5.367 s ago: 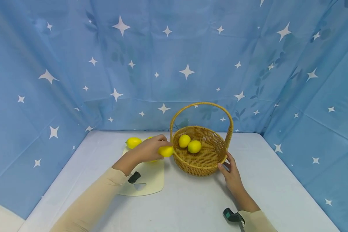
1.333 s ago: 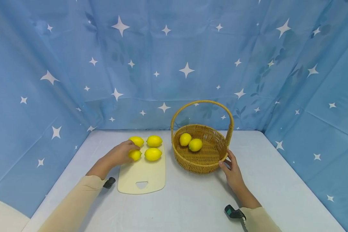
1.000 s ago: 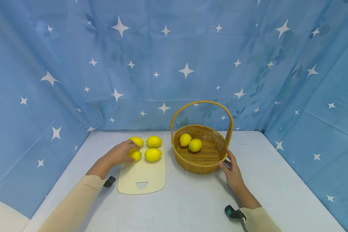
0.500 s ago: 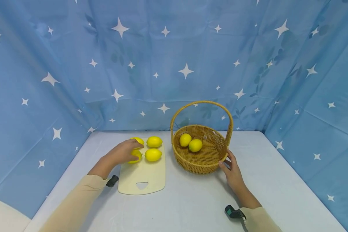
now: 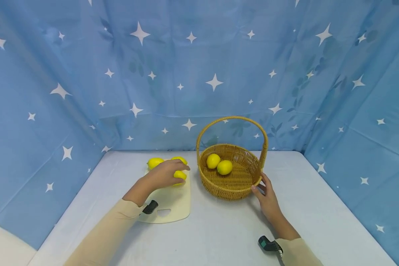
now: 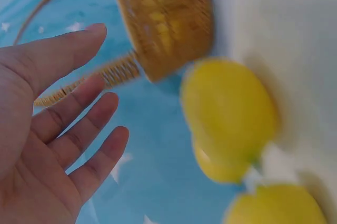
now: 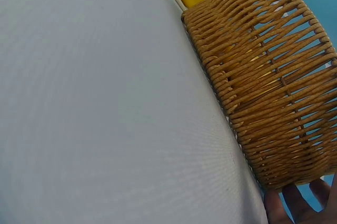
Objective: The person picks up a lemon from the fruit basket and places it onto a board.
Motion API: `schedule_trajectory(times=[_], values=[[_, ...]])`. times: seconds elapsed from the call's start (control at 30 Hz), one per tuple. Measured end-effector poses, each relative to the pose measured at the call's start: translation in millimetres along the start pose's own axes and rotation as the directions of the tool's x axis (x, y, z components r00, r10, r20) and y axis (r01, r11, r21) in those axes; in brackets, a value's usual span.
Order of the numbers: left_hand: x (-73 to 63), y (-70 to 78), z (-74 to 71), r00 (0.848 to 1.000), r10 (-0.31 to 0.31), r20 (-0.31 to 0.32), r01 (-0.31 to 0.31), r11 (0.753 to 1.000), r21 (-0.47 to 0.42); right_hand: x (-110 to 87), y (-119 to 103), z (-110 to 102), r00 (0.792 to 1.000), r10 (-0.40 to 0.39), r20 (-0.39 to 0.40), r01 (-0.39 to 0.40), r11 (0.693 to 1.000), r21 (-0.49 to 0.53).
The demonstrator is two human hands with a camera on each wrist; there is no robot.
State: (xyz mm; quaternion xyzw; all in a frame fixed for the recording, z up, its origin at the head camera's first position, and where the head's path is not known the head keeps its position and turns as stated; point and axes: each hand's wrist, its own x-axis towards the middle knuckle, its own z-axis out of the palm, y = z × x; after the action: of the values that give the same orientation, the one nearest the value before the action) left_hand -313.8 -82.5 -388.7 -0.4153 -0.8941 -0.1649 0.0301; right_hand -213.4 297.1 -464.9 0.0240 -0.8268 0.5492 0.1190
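My left hand [image 5: 164, 174] hovers over a pale cutting board [image 5: 177, 207] with lemons, fingers apart and nothing in its grasp. The left wrist view shows that hand [image 6: 58, 103] beside a near lemon [image 6: 226, 113], not touching it. A back-left lemon [image 5: 155, 163], a back-right lemon [image 5: 179, 160] and a front-right lemon [image 5: 179, 175] show around the hand, which partly covers the board. My right hand [image 5: 268, 201] rests its spread thumb and fingers against the near right side of a wicker basket [image 5: 231, 194]. Two lemons [image 5: 224, 167] lie inside it, at the left.
The basket's tall arched handle [image 5: 232, 118] rises above the rim. A white-covered table [image 5: 219, 232] carries everything. Blue star-patterned curtains [image 5: 173, 92] stand at the back and both sides. Dark wrist devices [image 5: 269, 244] sit on both sleeves.
My left hand has left the front-left lemon and moved right over the front-right one. Earlier, it carried a lemon toward the basket. The right hand and basket stay put.
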Motion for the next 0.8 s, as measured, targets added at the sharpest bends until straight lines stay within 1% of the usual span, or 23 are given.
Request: schedule_trajectory(times=[0.1, 0.23, 0.33, 0.43, 0.53, 0.67, 0.8], values=[[13.6, 13.5, 0.8, 0.998, 0.065, -0.001, -0.065, 0.998, 0.006, -1.4, -1, -1, 1.0, 0.003, -0.005, -0.003, 1.0, -0.008], [25.0, 25.8, 5.4, 0.994, 0.107, 0.009, -0.107, 0.994, 0.013, -0.1, 2, -2, 1.0, -0.017, 0.0, 0.017, 1.0, 0.01], [29.6, 30.8, 11.7, 0.993, 0.118, 0.018, -0.118, 0.993, 0.0, 3.1, 13, 0, 1.0, -0.016, 0.004, 0.016, 0.999, 0.031], [34.7, 33.8, 18.5, 0.992, 0.128, 0.021, -0.128, 0.992, -0.01, 5.6, 27, 2, 1.0, 0.004, 0.002, -0.004, 1.0, 0.018], [42.3, 37.7, 23.7, 0.987, 0.159, 0.026, -0.159, 0.987, -0.01, 6.7, 37, 3, 1.0, 0.013, -0.01, -0.013, 1.0, -0.004], [57.6, 42.9, 29.1, 0.983, 0.179, 0.039, -0.179, 0.984, 0.003, 8.1, 40, 3, 1.0, -0.007, -0.021, 0.007, 1.0, -0.007], [73.9, 44.7, 36.0, 0.986, 0.152, 0.066, -0.153, 0.988, 0.014, 10.7, 39, 3, 0.999, -0.018, -0.026, 0.018, 1.0, -0.008]])
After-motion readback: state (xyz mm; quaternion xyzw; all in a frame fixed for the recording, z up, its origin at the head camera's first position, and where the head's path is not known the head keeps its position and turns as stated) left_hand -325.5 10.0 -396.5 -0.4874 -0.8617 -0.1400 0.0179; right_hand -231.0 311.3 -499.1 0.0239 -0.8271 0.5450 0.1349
